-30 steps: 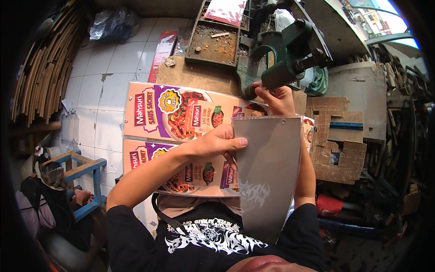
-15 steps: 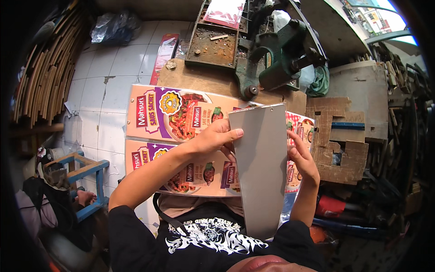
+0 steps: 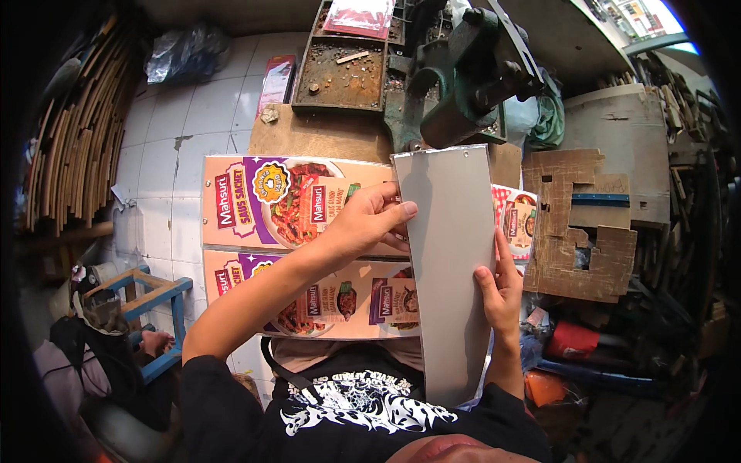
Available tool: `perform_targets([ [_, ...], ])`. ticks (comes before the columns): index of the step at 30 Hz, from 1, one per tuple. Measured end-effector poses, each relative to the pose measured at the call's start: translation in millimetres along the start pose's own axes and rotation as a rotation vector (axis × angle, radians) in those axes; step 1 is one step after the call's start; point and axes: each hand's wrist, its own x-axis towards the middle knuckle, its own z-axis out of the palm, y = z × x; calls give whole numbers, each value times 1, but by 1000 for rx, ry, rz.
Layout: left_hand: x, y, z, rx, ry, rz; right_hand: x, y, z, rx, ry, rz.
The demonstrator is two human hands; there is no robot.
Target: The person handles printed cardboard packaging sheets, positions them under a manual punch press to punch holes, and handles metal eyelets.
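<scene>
A long grey panel, its blank side up, lies between my two hands with its far end at the foot of a green metal press. My left hand is closed on the panel's left edge, thumb on top and fingers beneath. On the right edge my right hand grips it, the thumb by the rim and the fingers along the side. Beneath it lie two long printed food-advert panels, the upper one peach with purple and the lower one alike. A small hole shows near the grey panel's far corner.
The press stands on a wooden board, beside a dirty metal tray of small bits. Brown cut-out board lies at right. A blue stool frame stands at left, near stacked wooden strips. A person's foot shows behind the stool.
The grey panel has moved away from me, its far end now against the press. My right thumb has come up to the panel's edge. The view has shifted slightly.
</scene>
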Motion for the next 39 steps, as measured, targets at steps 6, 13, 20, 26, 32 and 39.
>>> perform_targets([
  [6,11,-3,-8,-64,13,51,17,-8,3,16,5,46],
  [13,12,-2,-10,-53,15,26,19,-5,4,-110,36,-1],
  [20,12,-2,-11,-51,2,43,19,-5,3,-111,25,25],
  [26,13,-3,-10,-59,3,50,20,-6,4,-106,16,22],
  [32,12,-1,-10,-61,2,44,20,-7,4,-123,29,22],
  [39,12,0,-11,-73,3,24,22,-12,4,-166,24,41],
])
